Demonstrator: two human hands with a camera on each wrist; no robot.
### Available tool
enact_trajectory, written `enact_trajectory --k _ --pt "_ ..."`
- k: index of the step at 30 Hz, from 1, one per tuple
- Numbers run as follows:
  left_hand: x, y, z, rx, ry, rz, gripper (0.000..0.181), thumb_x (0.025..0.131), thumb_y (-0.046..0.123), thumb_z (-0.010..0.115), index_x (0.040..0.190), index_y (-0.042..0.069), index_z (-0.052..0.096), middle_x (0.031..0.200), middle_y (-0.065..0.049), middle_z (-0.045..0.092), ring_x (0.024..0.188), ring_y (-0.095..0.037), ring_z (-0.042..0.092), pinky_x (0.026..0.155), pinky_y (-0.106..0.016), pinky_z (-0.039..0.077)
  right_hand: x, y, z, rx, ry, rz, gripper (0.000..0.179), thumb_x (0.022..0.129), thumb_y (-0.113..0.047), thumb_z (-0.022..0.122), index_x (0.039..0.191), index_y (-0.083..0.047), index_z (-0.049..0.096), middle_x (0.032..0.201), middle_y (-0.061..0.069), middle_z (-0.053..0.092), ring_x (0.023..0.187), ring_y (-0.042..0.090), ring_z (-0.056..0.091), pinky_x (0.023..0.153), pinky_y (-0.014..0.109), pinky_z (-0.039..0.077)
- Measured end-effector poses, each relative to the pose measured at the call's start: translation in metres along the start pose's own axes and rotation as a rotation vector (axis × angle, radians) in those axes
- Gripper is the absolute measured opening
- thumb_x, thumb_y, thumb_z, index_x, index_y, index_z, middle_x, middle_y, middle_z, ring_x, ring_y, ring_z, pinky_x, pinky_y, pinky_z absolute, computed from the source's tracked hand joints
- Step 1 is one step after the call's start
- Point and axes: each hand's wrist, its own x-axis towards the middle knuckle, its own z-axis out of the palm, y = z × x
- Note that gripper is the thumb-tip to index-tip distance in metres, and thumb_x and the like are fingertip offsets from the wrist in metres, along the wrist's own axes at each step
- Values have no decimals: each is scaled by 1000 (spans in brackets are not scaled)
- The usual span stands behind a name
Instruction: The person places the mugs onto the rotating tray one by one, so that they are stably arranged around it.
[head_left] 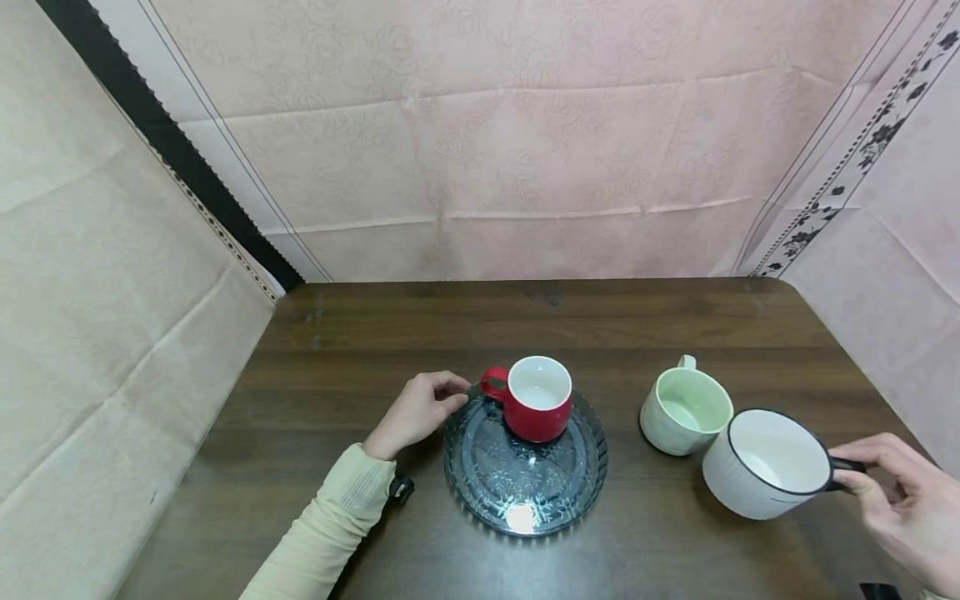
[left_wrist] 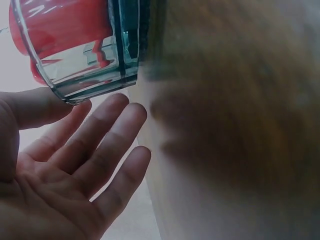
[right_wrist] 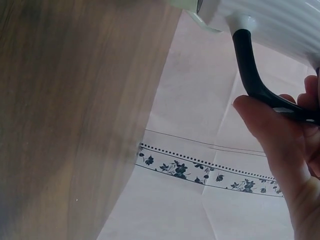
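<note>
A red mug (head_left: 537, 408) with a white inside stands on a clear bluish glass plate (head_left: 487, 492), toward its far side, its handle pointing left. My left hand (head_left: 420, 408) is at the plate's far left rim. In the left wrist view the thumb (left_wrist: 42, 107) meets the glass edge, while the other fingers stretch out loosely beside it. On the right, my right hand (head_left: 900, 500) grips the black handle (right_wrist: 245, 57) of a white mug (head_left: 765, 487) with a black rim. That mug overlaps the pale green cup (head_left: 678, 421) in the head view, just to the left of it.
All of this is on a dark brown wooden table (head_left: 360, 333). Pale patterned cloth (head_left: 525, 167) hangs behind the table and along both sides. A floral border (right_wrist: 200, 172) runs down the cloth at the right.
</note>
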Motion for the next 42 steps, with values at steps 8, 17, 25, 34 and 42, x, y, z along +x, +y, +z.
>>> enact_trajectory --k 8,17,25,34,42 --pt "1 0 0 -11 8 -10 9 90 13 70 99 12 72 90 3 68 83 -14 61 74 -34 51 1 -5 1 -27 -11 2 30 89 -25 70 83 5 69 90 -10 63 60 -5 39 40 12 21" --pt "1 -2 -1 -13 -12 -38 18 90 16 71 108 10 71 88 3 68 80 -16 60 69 -31 50 5 -14 0 -78 -60 37 43 89 -40 64 85 3 69 92 -15 61 64 -8 44 40 12 25" --pt "-2 -2 -2 -11 -25 -33 24 91 16 69 115 12 70 83 1 67 71 -18 58 62 -31 49 4 -21 5 -55 -81 20 22 87 -24 69 86 -2 70 89 -7 62 77 -6 53 41 14 32" --pt "-3 -2 -3 -41 -26 -38 18 91 15 69 108 19 75 98 2 68 77 -20 57 64 -33 50 8 -28 11 18 -74 -49 15 87 -18 72 86 -4 71 86 1 64 68 -3 48 42 11 27" --pt "-2 -1 -3 3 -7 -19 16 91 17 69 105 19 76 106 4 69 90 -16 58 84 -37 49 17 -39 16 30 -93 -113 28 91 -30 68 85 -3 70 86 -2 64 66 -4 43 48 11 26"
